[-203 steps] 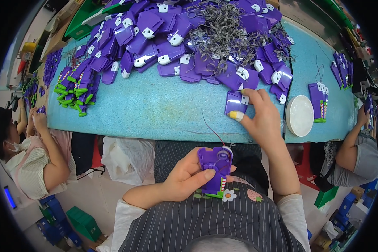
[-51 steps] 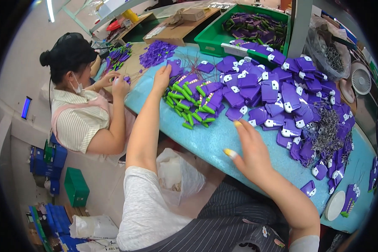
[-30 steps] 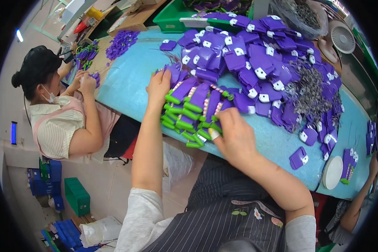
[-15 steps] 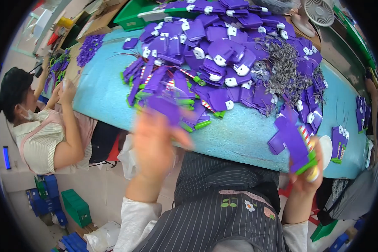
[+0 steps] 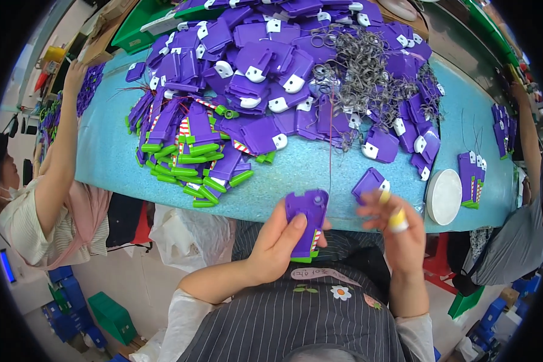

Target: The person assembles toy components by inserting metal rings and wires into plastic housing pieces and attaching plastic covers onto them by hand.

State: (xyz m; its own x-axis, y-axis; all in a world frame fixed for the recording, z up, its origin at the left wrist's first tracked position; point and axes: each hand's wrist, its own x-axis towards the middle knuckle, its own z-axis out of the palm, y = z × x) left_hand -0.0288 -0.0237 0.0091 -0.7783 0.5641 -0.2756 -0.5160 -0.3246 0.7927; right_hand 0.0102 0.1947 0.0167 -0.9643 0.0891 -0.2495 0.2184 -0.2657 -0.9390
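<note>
Head view: a pale blue tabletop (image 5: 301,172) extends beyond both hands. Across its far side lies a broad pile of purple casings (image 5: 256,57) with white corners. Closer to the body than either hand is a dark pinstriped apron (image 5: 295,320). Beyond the right hand, a tangle of grey rings (image 5: 368,69) covers part of the pile. Beyond the left hand and to its left, a heap of purple parts (image 5: 202,127) shows green ends and red-and-white striped edges. The left hand (image 5: 271,241) grips a purple piece (image 5: 311,228), thumb across its face and green end toward the body. The right hand (image 5: 402,238), partly blurred, is raised to the right, thumb and fingers parted and half bent. Right of it sits a round white dish (image 5: 444,196). At its fingertips is a single purple cover (image 5: 366,183) with a white corner; blur leaves contact unclear. A yellow-and-white wrap (image 5: 398,221) covers the right thumb. Thinnest, a dark red wire (image 5: 330,145) rises from the far end of the gripped piece.
</note>
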